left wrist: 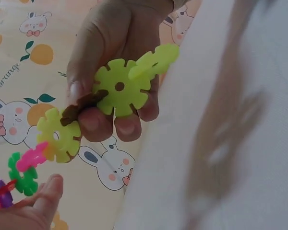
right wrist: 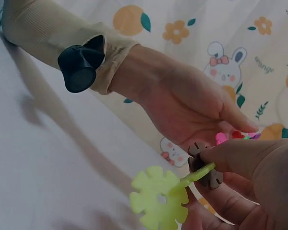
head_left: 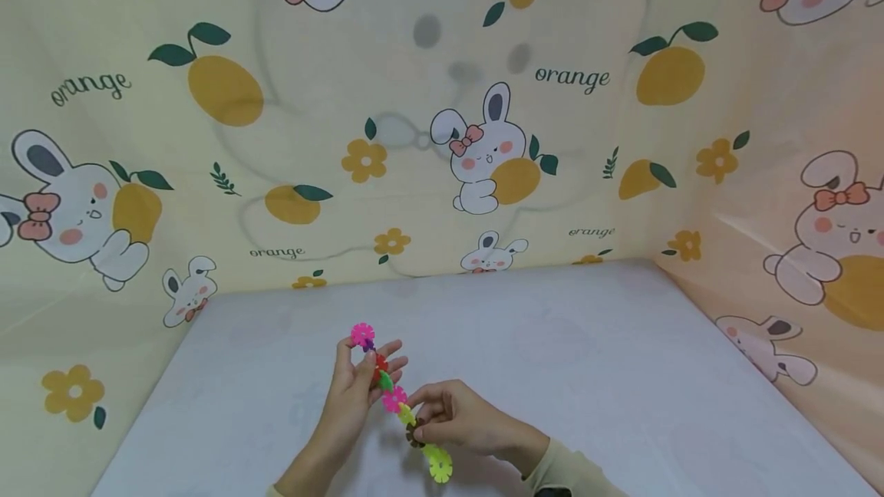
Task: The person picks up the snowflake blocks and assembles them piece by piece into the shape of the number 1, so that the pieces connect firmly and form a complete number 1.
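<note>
A chain of several interlocking notched plastic discs runs between my hands above the table. In the head view my left hand (head_left: 347, 391) pinches its upper part around the purple disc (head_left: 369, 345) and red disc (head_left: 381, 366), below a pink end disc (head_left: 362, 333). Green disc (head_left: 386, 381), a second pink disc (head_left: 394, 399) and yellow disc (head_left: 406, 414) follow downward. My right hand (head_left: 473, 422) pinches the brown disc (left wrist: 81, 106) between thumb and fingers. Beyond it two yellow-green discs (left wrist: 127, 98) hang at the free lower end, slotted crosswise.
A white-covered table (head_left: 552, 343) lies beneath both hands. Behind and beside it hangs a cream cloth (head_left: 414, 198) printed with rabbits, oranges and flowers. A black device (right wrist: 80, 72) sits on the left wrist over a beige sleeve (right wrist: 43, 33).
</note>
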Demonstrator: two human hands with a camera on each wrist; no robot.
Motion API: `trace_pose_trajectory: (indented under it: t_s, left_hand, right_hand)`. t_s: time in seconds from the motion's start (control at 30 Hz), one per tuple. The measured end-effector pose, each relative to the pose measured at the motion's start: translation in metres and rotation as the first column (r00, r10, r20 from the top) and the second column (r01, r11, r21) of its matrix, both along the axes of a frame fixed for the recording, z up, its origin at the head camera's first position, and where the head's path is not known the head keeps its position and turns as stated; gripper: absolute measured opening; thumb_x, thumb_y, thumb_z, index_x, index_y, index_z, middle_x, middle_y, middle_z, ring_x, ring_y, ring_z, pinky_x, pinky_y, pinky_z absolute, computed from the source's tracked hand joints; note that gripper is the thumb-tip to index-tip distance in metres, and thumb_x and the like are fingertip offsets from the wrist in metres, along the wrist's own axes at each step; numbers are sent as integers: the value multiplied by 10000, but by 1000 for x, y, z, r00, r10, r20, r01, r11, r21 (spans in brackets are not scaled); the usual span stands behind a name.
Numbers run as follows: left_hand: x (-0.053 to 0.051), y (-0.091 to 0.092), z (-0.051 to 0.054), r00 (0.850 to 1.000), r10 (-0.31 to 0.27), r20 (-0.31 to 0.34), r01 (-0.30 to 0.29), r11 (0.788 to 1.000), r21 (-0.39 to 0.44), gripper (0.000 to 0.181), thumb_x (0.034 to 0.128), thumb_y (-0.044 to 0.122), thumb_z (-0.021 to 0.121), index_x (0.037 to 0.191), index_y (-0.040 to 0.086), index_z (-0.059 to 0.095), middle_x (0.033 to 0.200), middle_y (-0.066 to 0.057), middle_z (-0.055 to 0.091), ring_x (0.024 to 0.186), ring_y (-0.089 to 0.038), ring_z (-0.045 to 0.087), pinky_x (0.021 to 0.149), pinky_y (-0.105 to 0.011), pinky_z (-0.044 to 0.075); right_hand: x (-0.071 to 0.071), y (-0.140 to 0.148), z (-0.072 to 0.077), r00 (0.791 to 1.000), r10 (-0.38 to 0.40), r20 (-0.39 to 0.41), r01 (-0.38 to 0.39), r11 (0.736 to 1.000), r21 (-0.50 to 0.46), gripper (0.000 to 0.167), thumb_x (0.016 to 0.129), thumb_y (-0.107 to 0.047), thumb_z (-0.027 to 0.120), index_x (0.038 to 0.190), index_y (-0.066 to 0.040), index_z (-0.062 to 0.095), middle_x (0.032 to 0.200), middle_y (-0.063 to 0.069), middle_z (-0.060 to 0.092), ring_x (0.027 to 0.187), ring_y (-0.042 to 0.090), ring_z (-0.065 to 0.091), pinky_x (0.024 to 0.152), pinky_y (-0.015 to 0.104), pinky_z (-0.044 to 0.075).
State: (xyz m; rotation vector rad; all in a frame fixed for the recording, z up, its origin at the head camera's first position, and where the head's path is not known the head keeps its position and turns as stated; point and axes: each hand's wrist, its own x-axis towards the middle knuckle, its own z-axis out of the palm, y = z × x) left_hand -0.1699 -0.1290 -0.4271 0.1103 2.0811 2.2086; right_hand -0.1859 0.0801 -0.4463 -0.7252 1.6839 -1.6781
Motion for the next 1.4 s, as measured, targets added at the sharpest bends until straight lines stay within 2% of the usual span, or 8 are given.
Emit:
trace_pose_trajectory:
  t_s: [0.17, 0.37, 0.47, 0.57, 0.73, 1.0, 1.17, 1.4]
  left_hand:
    - [-2, -2, -1, 999, -34, 26, 35, 999, -40, 521, 1096, 454, 349, 1537, 240, 171, 1572, -95, 468, 1377, -313, 532, 1103, -390, 489]
    - [-2, -1, 0, 995, -68, 72, 72, 996, -61, 736, 1089, 493, 339, 1633, 161, -30, 1651, -169, 303, 1425, -397, 437, 1078, -418, 504]
    - [-2, -1, 0, 991, -105, 80, 109, 993, -45, 736, 1091, 488, 334, 1633, 177, -55, 1673, -243, 169, 1467, -450, 367, 1102, -464, 483]
    - [-3, 0, -2, 987, -137, 82, 140, 990, -29, 685, 1099, 467, 319, 1639, 201, -7, 1675, -268, 107, 1495, -473, 302, 1125, -489, 458]
    - [-4, -1, -6, 982, -172, 79, 174, 985, -23, 627, 1099, 460, 317, 1635, 220, 96, 1678, -268, 99, 1500, -483, 283, 1120, -482, 465]
    - [-5, -1, -10, 975, -201, 92, 205, 978, -39, 629, 1094, 462, 335, 1630, 213, 122, 1679, -264, 90, 1488, -487, 287, 1099, -459, 483]
    - [-8, -2, -13, 968, -235, 91, 235, 972, 14, 638, 1097, 440, 342, 1630, 192, 95, 1689, -243, 48, 1506, -511, 228, 1132, -480, 451]
    - [-14, -4, -17, 940, -321, 116, 309, 944, 112, 657, 1098, 398, 363, 1634, 145, 78, 1708, -180, -20, 1549, -474, 109, 1214, -521, 323]
  right_hand:
    - [-2, 1, -3, 999, -47, 1, 47, 999, -2, 396, 944, -13, 627, 1319, 92, 557, 914, -45, 736, 759, -8, 660, 657, 150, 531]
    - [-5, 3, -5, 991, -129, 44, 129, 992, 15, 462, 953, -30, 637, 1394, 26, 514, 956, 39, 746, 765, 24, 652, 657, 170, 536]
    - [-7, 4, -7, 986, -158, 53, 157, 987, 20, 479, 955, -40, 646, 1409, 9, 501, 1001, 126, 751, 758, 35, 650, 652, 184, 537]
    - [-7, 4, -9, 985, -166, 52, 165, 986, 18, 490, 956, -47, 653, 1416, 5, 491, 987, 112, 754, 747, 37, 648, 649, 192, 539]
    - [-8, 3, -12, 984, -171, 42, 170, 985, 16, 513, 948, -33, 654, 1426, 6, 473, 921, -2, 741, 730, 32, 642, 648, 190, 543]
    - [-11, 3, -16, 981, -192, 23, 193, 981, -6, 513, 954, -25, 641, 1422, 45, 443, 919, 23, 737, 727, 37, 643, 639, 185, 542]
    - [-11, 3, -19, 979, -204, 22, 204, 979, 4, 510, 951, -34, 653, 1408, 45, 442, 917, 18, 738, 723, 35, 637, 632, 187, 537]
    - [-12, 2, -23, 975, -221, 27, 220, 975, 32, 505, 942, -48, 672, 1373, 51, 430, 958, 73, 753, 724, 40, 654, 622, 203, 542]
